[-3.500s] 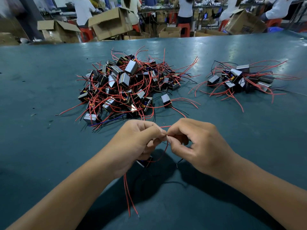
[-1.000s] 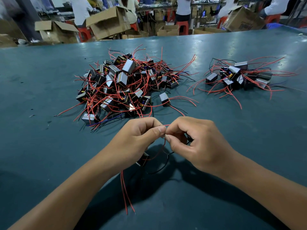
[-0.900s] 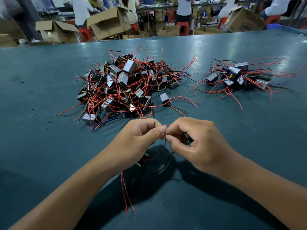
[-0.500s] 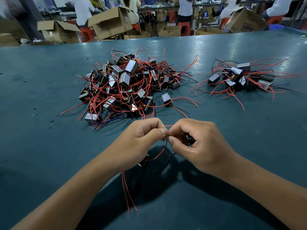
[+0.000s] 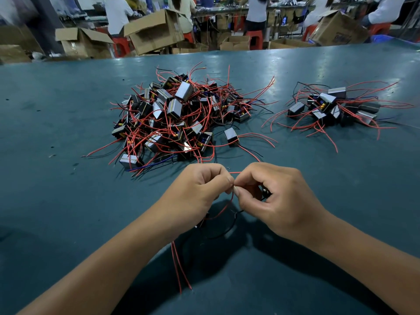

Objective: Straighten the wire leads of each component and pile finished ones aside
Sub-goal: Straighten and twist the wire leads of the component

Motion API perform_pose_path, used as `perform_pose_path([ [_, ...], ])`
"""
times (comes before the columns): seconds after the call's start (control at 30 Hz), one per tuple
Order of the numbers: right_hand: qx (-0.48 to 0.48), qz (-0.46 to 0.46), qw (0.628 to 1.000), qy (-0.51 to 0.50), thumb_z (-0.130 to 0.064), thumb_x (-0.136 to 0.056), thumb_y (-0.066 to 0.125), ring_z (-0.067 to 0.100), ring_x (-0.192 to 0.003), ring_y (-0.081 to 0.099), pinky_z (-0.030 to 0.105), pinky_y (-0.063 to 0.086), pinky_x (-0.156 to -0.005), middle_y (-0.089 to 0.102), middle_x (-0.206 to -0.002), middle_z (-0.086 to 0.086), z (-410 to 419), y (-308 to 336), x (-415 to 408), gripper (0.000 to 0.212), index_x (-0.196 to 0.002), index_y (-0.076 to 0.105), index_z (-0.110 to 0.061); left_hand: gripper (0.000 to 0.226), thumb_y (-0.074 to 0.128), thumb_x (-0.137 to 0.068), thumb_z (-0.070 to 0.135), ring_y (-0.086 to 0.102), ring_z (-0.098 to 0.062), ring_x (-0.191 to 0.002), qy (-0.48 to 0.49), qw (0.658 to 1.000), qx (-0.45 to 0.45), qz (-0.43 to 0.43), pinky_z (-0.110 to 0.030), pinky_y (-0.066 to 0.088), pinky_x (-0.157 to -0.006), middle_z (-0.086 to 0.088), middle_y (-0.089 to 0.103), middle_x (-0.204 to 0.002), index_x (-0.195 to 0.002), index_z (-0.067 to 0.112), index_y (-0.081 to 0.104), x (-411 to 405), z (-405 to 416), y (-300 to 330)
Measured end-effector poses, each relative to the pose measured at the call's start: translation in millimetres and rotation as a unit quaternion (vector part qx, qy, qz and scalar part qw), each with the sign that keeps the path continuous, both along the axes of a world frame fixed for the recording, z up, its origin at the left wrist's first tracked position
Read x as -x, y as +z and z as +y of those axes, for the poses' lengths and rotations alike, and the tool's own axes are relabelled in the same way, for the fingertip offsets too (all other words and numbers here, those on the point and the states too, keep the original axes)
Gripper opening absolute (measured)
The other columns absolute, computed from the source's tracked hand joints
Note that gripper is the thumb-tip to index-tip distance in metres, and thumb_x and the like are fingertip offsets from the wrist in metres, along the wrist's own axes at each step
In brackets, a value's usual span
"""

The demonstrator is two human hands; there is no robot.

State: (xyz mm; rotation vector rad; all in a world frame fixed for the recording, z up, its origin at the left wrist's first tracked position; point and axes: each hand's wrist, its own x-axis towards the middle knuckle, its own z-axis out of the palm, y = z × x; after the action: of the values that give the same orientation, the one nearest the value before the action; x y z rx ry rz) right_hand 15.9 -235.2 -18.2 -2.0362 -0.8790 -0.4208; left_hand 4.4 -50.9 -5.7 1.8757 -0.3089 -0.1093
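My left hand (image 5: 200, 192) and my right hand (image 5: 277, 198) meet just above the teal table (image 5: 56, 201), fingertips touching. Both pinch a thin red wire lead (image 5: 229, 202) of one small component, whose dark body is mostly hidden under my left hand. More red leads (image 5: 179, 267) hang down below my left wrist, and a black lead (image 5: 227, 230) loops under the hands. A large tangled pile of components (image 5: 179, 119) with red wires lies beyond the hands. A smaller pile (image 5: 329, 108) sits at the right.
One loose component (image 5: 230, 135) lies between the big pile and my hands. Open cardboard boxes (image 5: 156, 30) and red stools stand past the table's far edge, where several people work at benches.
My hands have stayed in the same spot, still pinching the red lead between the fingertips. The black lead under them has shifted slightly. The piles have not moved.
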Motion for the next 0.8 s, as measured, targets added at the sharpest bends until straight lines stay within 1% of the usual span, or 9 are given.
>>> perform_pose_path([
  [0.1,-0.023,0.027,0.999,-0.012,-0.01,-0.082,0.07,0.003,-0.058,0.051,0.009,0.035,-0.057,0.055,-0.062,-0.014,-1,-1,-2,0.009,-0.076,0.065,-0.015,0.022,0.055,-0.088,0.035,0.03,-0.022,-0.056,-0.004,1.0,-0.018,-0.024,-0.037,0.022,-0.053,0.005,0.04,-0.058,-0.071,0.028,0.066,-2,4,-3],
  [0.2,-0.041,0.056,0.997,-0.027,-0.011,-0.081,0.068,0.002,-0.055,0.05,0.009,0.035,-0.056,0.057,-0.061,-0.009,-1,-4,-4,0.01,-0.075,0.064,-0.017,0.013,0.058,-0.09,0.033,0.04,-0.003,-0.051,-0.026,0.994,-0.086,-0.069,-0.014,0.031,-0.051,0.021,0.053,-0.06,-0.084,0.026,0.068,-3,9,-5],
  [0.23,-0.044,0.066,0.996,-0.032,-0.012,-0.081,0.067,0.003,-0.054,0.05,0.009,0.035,-0.055,0.057,-0.06,-0.008,-1,-5,-4,0.009,-0.075,0.064,-0.017,0.01,0.062,-0.092,0.032,0.042,0.0,-0.051,-0.034,0.99,-0.111,-0.081,-0.01,0.032,-0.052,0.024,0.056,-0.061,-0.086,0.027,0.068,-3,10,-5],
  [0.27,-0.046,0.074,0.996,-0.034,-0.013,-0.081,0.067,0.003,-0.053,0.049,0.01,0.035,-0.054,0.058,-0.06,-0.006,-1,-5,-5,0.009,-0.074,0.064,-0.017,0.007,0.065,-0.093,0.032,0.042,0.001,-0.051,-0.04,0.987,-0.127,-0.087,-0.01,0.033,-0.051,0.023,0.057,-0.061,-0.087,0.029,0.069,-3,12,-5],
  [0.37,-0.047,0.084,0.995,-0.036,-0.015,-0.082,0.067,0.004,-0.055,0.051,0.012,0.036,-0.055,0.059,-0.061,-0.007,-1,-6,-5,0.009,-0.075,0.064,-0.019,0.007,0.07,-0.094,0.03,0.039,-0.006,-0.05,-0.037,0.987,-0.137,-0.082,-0.017,0.031,-0.048,0.006,0.054,-0.058,-0.087,0.03,0.068,-4,14,-6],
  [0.47,-0.044,0.085,0.995,-0.017,-0.016,-0.085,0.066,0.006,-0.058,0.054,0.014,0.039,-0.057,0.061,-0.065,-0.01,-1,-4,-4,0.007,-0.079,0.066,-0.02,0.01,0.07,-0.094,0.028,0.039,-0.005,-0.049,-0.037,0.987,-0.133,-0.084,-0.018,0.032,-0.048,0.012,0.051,-0.056,-0.084,0.027,0.066,-4,13,-6],
  [0.57,-0.042,0.069,0.997,-0.007,-0.016,-0.088,0.065,0.006,-0.058,0.052,0.014,0.038,-0.056,0.059,-0.066,-0.011,-4,-3,-4,0.008,-0.081,0.067,-0.019,0.011,0.068,-0.095,0.022,0.043,-0.009,-0.051,-0.041,0.989,-0.118,-0.078,-0.027,0.039,-0.051,0.013,0.052,-0.058,-0.085,0.02,0.064,-5,15,-4],
  [0.67,-0.043,0.056,0.997,-0.019,-0.016,-0.088,0.064,0.006,-0.057,0.049,0.013,0.035,-0.057,0.056,-0.064,-0.011,-5,-3,-6,0.009,-0.078,0.066,-0.014,0.013,0.067,-0.095,0.016,0.045,-0.004,-0.052,-0.04,0.987,-0.12,-0.094,-0.021,0.041,-0.052,0.016,0.054,-0.062,-0.083,0.016,0.062,-6,18,-2],
  [0.8,-0.026,0.049,0.998,-0.034,-0.013,-0.087,0.066,0.003,-0.059,0.051,0.007,0.033,-0.058,0.054,-0.063,-0.015,-5,-4,-6,0.01,-0.077,0.064,-0.014,0.014,0.068,-0.094,0.021,0.046,-0.006,-0.056,-0.029,0.981,-0.151,-0.119,-0.026,0.042,-0.054,0.015,0.055,-0.069,-0.082,0.021,0.062,-8,20,-1],
])
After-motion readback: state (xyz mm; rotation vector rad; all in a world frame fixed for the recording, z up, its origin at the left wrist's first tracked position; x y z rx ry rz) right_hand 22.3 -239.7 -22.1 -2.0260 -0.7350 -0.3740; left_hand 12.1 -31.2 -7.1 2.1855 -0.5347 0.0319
